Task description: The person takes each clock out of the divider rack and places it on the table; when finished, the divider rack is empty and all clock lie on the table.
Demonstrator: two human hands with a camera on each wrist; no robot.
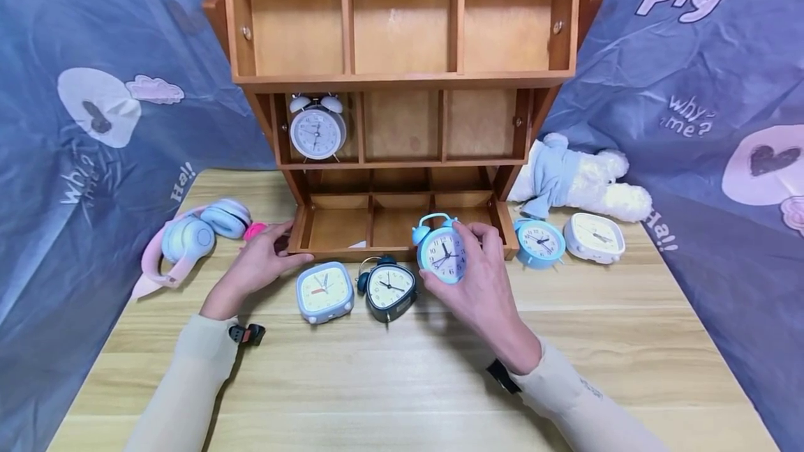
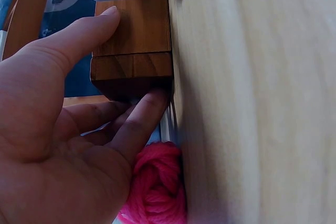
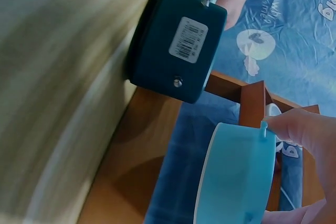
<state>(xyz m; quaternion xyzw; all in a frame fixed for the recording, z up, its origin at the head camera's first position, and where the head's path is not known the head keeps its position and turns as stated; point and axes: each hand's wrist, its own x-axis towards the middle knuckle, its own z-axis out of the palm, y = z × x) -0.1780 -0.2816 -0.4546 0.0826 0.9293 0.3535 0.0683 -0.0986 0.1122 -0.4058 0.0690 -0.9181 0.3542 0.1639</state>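
My right hand grips a light blue twin-bell alarm clock by its sides, in front of the bottom tier of a wooden shelf. The clock's plain round body shows in the right wrist view, with the thumb and a finger at its edge. At the shelf's lower left corner my left hand holds on, thumb along the front board and fingers round the side. Between the hands stand a blue-grey square alarm clock and a dark green triangular alarm clock.
A white twin-bell clock occupies the middle tier's left compartment. Another blue clock and a white square clock stand on the right, before a white plush toy. Headphones and pink yarn lie left.
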